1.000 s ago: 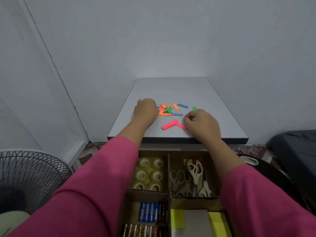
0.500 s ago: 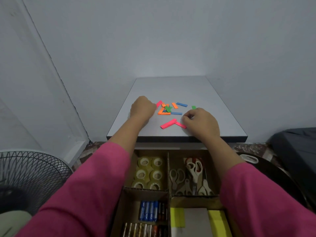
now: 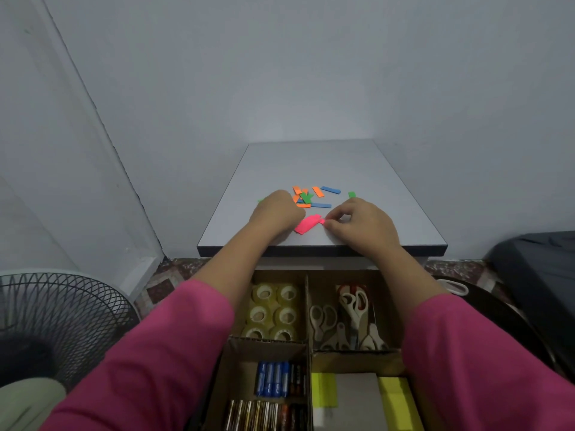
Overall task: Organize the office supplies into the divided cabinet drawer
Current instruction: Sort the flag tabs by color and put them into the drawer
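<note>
I judge I'm mid-gather: my right hand pinches the end of the pink strips on the tabletop, my left hand curled beside them, though I cannot tell whether it grips any. Next I must collect the scattered coloured strips and lower them into a compartment of the open drawer.

Both arms extend forward from the lower edge of the view, each in a pink sleeve that ends short of the wrist, forearms bare. The left hand lies knuckles up, fingers curled under in a loose fist; its fingertips are hidden. The right hand lies knuckles up beside it, near but apart. Its thumb and forefinger tips point left, toward the left hand, and are drawn together in a pinch.
</note>
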Available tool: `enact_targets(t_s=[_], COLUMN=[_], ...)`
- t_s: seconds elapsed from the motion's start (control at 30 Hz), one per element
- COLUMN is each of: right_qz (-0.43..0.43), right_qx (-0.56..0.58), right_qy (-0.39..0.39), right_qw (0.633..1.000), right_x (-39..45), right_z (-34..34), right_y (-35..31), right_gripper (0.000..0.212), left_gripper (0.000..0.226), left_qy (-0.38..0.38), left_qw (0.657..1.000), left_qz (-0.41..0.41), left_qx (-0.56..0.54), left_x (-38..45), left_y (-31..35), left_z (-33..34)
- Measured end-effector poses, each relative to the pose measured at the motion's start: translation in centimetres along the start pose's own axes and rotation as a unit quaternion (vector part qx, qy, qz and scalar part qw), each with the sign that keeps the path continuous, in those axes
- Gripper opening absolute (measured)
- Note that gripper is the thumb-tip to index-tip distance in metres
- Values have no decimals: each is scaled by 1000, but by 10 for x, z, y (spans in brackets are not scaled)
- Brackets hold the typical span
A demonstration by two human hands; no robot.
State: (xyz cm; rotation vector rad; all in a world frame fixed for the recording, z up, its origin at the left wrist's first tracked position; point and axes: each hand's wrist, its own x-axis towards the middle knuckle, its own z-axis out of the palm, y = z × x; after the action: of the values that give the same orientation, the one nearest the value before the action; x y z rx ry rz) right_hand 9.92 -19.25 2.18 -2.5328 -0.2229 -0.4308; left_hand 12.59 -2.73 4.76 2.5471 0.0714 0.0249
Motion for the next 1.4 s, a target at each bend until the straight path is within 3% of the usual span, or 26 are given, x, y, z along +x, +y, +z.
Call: enact_targets(t_s=[0.17, 0.3, 0.7, 0.97, 1.07, 1.23, 1.4], right_qz=[14, 28, 52, 35, -3, -50, -37], right_qx=[16, 57, 138, 92, 38, -79, -66], right_qy=[-12, -11, -11, -42, -57, -87, -65], right_qw=[1000, 998, 989, 994, 998, 992, 995], right_x=[1, 2, 6, 9, 9, 12, 12], right_z=[0, 1, -3, 1, 1, 1, 3], right_y=[0, 4, 8, 10, 8, 5, 4], right_gripper=[14, 8, 15, 30, 36, 35, 27], left_gripper=[34, 31, 29, 27, 40, 31, 27], left_qy=[-7, -18, -38, -40, -22, -38, -8], left_qw=[998, 999, 999, 998, 996, 992, 990], left_qz=[25, 0, 1, 22, 37, 84, 112], left_qx=[62, 44, -8, -34, -77, -90, -82], left_x=[-5, -4, -10, -14, -17, -21, -19], left_y=[6, 7, 9, 6, 1, -8, -14], left_z=[4, 4, -2, -2, -2, -2, 4])
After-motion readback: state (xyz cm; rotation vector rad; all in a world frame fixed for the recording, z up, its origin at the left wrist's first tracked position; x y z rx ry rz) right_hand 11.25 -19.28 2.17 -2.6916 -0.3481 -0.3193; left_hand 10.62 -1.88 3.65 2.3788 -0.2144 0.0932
